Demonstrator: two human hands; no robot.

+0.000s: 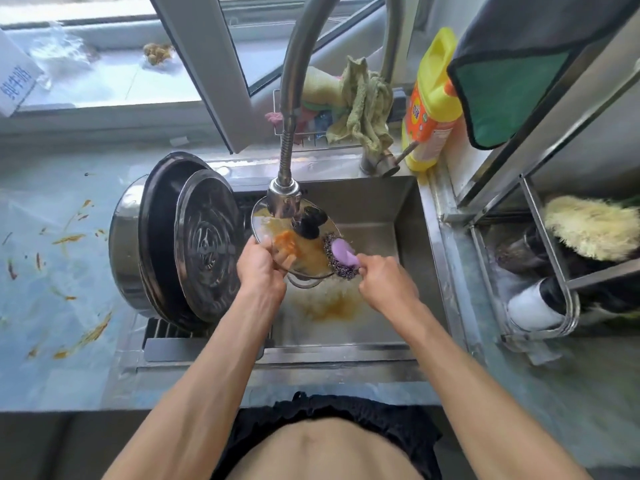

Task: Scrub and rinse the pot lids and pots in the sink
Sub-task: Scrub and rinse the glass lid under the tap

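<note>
The steel sink [374, 209] fills the middle of the frame, its floor streaked with orange-brown residue at lower centre. Left of centre a large pot [128, 251] lies on its side on the sink's left edge, with a smaller ridged steel piece [207, 247] leaning inside its mouth; whether that is a lid or a pan cannot be told. The faucet [287, 140] arches from the top and its head hides part of the glass lid [304, 251] at centre, whose dark knob shows beneath the spout. The left hand [259, 268] grips the lid's left rim, fingers seen blurred through the greasy glass. The right hand [384, 282] closes around the purple handle of a scrubber [341, 254] pressed on the lid's right side.
</note>
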